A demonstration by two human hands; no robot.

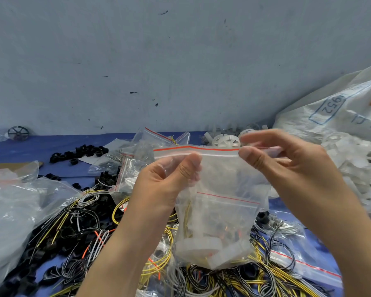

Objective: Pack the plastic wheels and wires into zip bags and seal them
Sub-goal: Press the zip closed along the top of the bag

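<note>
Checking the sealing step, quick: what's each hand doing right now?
Left hand: pinching the zip bag at its top edge.
Right hand: pinching the same top edge, further right.

The white sack [341, 108] runs off the right edge; contents inside the zip bag [223, 174] are blurred.

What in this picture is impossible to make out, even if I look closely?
Head view, all of it:
- Whether the zip bag is sealed: the left hand and right hand pinch its strip and cover parts of it.
- What the smaller bag inside it holds: blurred by layers of plastic.
- The white sack: its printing is cut off by the right edge.
</note>
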